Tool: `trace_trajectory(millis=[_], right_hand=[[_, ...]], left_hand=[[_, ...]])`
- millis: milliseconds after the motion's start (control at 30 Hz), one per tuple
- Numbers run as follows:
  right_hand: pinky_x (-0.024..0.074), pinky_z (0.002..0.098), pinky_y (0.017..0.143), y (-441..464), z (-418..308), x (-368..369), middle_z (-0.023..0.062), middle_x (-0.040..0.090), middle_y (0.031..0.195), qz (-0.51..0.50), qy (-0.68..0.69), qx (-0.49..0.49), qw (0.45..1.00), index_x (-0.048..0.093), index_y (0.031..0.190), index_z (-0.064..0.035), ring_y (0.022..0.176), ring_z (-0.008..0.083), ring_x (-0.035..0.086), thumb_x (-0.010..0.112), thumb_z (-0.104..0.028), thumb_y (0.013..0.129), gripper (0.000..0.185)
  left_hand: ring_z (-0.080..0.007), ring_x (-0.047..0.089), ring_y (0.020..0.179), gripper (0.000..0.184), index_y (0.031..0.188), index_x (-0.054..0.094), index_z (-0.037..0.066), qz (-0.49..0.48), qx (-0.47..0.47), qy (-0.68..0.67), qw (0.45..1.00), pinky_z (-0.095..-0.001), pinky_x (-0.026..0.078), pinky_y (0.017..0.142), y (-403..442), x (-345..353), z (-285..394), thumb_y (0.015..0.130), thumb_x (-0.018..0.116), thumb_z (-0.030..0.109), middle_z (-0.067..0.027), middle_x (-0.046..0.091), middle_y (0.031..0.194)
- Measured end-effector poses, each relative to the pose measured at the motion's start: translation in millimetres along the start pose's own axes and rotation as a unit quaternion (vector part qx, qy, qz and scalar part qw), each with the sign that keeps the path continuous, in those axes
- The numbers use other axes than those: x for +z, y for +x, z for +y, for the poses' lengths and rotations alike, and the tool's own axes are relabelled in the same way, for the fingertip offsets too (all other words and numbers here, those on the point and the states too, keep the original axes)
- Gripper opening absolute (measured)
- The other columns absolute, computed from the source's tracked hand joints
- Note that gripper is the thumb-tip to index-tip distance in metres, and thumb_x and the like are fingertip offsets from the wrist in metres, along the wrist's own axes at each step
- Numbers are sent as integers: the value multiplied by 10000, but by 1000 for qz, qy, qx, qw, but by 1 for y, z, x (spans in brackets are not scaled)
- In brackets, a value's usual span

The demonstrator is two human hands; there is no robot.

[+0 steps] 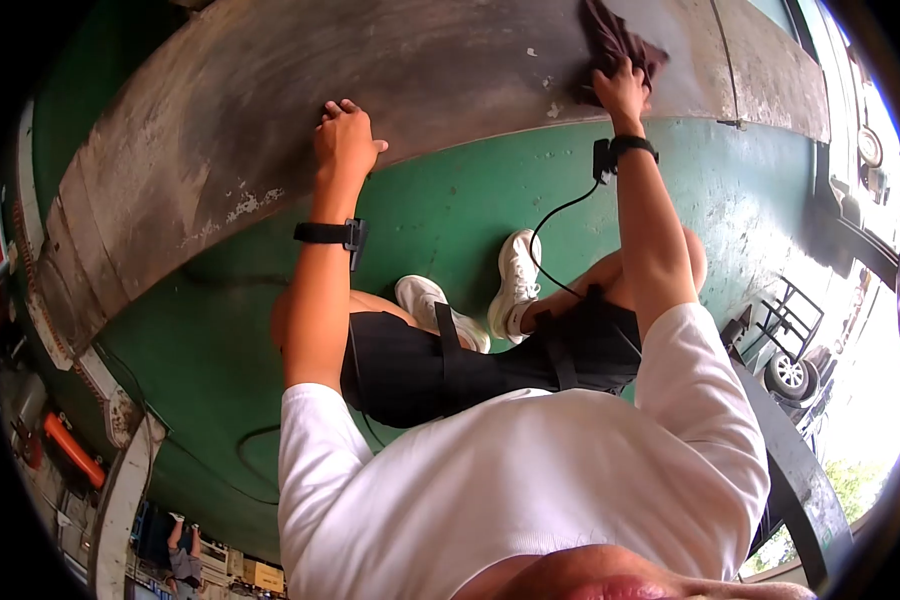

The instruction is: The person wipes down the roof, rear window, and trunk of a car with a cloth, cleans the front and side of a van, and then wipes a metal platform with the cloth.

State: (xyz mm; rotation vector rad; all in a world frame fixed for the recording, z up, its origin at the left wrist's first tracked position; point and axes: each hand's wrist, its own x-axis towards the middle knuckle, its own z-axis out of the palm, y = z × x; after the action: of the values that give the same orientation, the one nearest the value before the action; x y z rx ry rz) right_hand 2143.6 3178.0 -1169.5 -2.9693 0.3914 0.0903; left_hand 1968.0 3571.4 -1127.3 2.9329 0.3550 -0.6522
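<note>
A long, worn grey-brown metal surface (450,75) curves across the top of the view, with scuffs and pale patches. My left hand (345,140) rests on it near its lower edge, fingers bent and thumb out to the side, holding nothing that shows. At the upper right, my right hand (624,92) presses on a dark maroon cloth (620,40), which lies bunched on the metal, its fingers on the cloth's lower part. Each wrist wears a black strap, and a cable runs down from the right one.
Green floor (430,210) lies below the metal around my white shoes (517,275). A wheel (787,375) and a metal frame stand at the right. Orange equipment (73,450) is at the left, and another person (183,560) is at the lower left. Cables cross the floor.
</note>
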Motion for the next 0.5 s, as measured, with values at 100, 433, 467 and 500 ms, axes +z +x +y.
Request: trace_trajectory(millis=[100,433,467,500], right_hand=[[331,693,1004,-25,-3,3,176,532,1345,2,36,37,999,506,1372,-165,1238,469,493,621,-374,760,657],[406,523,822,-248,-212,38,69,554,1044,9,77,-334,939,581,1116,-116,971,295,526,667,-224,703,436],[398,519,836,-266,-223,40,70,554,1039,-16,112,-386,916,594,1116,-118,974,293,521,666,-225,709,426],[393,516,848,-279,-232,42,69,558,1047,-43,119,-413,902,624,1070,-120,985,291,519,659,-223,717,369]], left_hand=[[-370,515,1311,860,1463,376,-42,-18,18,-45,999,-425,456,1059,-6,-4,-10,818,782,358,-296,428,1472],[-391,521,1281,565,1403,475,59,128,47,-288,948,-432,428,1055,-6,-53,-30,931,635,326,-237,548,1378],[-407,532,1256,530,1366,506,38,99,60,-255,960,-440,438,1042,-6,-51,-31,930,627,314,-247,572,1340],[-393,531,1269,516,1359,519,43,30,37,-277,960,-430,429,1052,-10,-51,-29,933,628,313,-246,575,1341]])
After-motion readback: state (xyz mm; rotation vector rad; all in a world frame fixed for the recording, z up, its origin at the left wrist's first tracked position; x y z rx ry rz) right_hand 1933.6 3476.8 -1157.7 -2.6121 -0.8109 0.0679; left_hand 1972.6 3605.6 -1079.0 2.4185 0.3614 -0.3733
